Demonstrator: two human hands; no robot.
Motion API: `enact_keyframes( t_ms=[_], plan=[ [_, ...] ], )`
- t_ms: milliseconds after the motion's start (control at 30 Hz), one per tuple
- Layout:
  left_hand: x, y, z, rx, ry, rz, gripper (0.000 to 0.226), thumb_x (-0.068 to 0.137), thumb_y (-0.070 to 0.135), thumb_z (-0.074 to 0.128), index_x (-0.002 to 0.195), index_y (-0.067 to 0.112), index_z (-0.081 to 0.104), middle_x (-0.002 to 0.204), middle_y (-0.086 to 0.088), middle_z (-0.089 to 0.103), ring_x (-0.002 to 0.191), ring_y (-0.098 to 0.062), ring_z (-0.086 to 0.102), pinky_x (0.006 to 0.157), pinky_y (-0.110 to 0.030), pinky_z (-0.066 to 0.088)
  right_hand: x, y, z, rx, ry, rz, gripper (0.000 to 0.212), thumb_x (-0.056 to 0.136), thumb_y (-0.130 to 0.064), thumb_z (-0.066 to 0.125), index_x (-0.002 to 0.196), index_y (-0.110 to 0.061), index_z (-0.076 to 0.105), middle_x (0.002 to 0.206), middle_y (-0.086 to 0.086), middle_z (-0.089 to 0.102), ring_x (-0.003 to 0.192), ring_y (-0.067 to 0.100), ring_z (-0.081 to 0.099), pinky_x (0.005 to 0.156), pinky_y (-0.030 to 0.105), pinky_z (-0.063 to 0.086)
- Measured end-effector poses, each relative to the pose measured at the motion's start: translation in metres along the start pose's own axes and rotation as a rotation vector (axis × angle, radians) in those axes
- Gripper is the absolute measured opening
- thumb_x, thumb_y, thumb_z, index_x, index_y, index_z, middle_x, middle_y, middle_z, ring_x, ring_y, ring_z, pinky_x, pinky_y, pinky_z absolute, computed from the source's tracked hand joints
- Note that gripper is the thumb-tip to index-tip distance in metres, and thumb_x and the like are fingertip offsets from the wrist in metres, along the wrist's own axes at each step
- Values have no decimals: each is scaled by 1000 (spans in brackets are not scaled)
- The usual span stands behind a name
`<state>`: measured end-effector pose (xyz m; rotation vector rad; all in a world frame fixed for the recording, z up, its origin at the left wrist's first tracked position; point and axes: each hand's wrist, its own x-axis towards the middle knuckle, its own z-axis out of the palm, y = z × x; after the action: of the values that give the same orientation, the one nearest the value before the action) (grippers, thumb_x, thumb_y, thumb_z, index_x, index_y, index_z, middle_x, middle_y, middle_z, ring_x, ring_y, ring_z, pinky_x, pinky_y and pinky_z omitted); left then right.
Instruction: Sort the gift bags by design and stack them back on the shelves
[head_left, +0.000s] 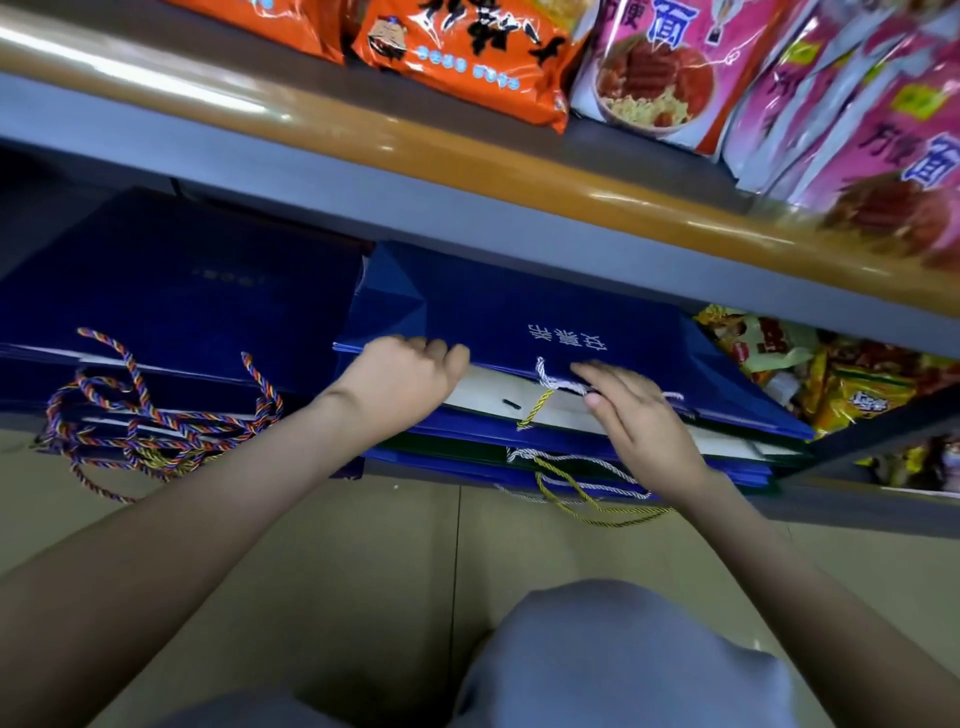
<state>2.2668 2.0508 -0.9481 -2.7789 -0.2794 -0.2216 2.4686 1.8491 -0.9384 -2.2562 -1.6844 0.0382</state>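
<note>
Stage: seemingly late | navy stack (176, 291) lies sorted on the lower shelf (841, 512) | left hand (400, 374) fingers clench the top blue bag (519, 317) rim on the neighbouring pile, right hand (644, 421) flat on it | squaring probably remains.

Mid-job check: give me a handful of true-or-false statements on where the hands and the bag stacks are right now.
1. Both the left hand and the right hand are on the right-hand stack of blue bags. True.
2. The left-hand stack has plain white cord handles. False: its rope handles are twisted and multicoloured.
3. The left hand's fingers curl over the near edge of the top bag. True.
4. The upper shelf holds more gift bags. False: it holds orange packets and pink packets of noodles.
5. The top bag bears white characters. True.
</note>
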Motion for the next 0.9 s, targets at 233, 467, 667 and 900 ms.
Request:
enact_keyframes(
  t_ms=[233, 467, 667, 900],
  plan=[
    [1, -17, -23, -133, 121, -137, 32, 70, 13, 82, 64, 8, 51, 41, -3, 41, 31, -18, 38, 45, -15, 14, -11, -7, 20, -337, 380, -243, 45, 88, -21, 54, 131, -11, 44, 121, 3, 44, 98, 24, 44, 85, 36, 32],
    [8, -30, -34, -231, 7, -239, 39, 101, 47, 28, 108, 20, 56, 76, -4, 60, 77, -29, 61, 57, -29, 29, -7, -6, 27, -363, 340, -160, 43, 87, -25, 54, 125, -10, 44, 100, 10, 57, 87, 22, 41, 80, 34, 31],
    [10, -32, -33, -342, -50, -294, 35, 100, 44, 32, 103, 21, 59, 85, -5, 65, 83, -29, 61, 62, -29, 33, 1, -4, 13, -329, 365, -131, 44, 89, -37, 53, 124, -11, 45, 102, 11, 56, 91, 23, 42, 82, 34, 30],
    [7, -36, -35, -216, 288, -241, 41, 94, 35, 41, 69, 9, 58, 43, -3, 46, 35, -23, 45, 43, -19, 24, 29, 10, -5, -342, 229, -41, 32, 84, -5, 68, 115, -4, 62, 83, 11, 68, 77, 32, 64, 65, 40, 56]
  ],
)
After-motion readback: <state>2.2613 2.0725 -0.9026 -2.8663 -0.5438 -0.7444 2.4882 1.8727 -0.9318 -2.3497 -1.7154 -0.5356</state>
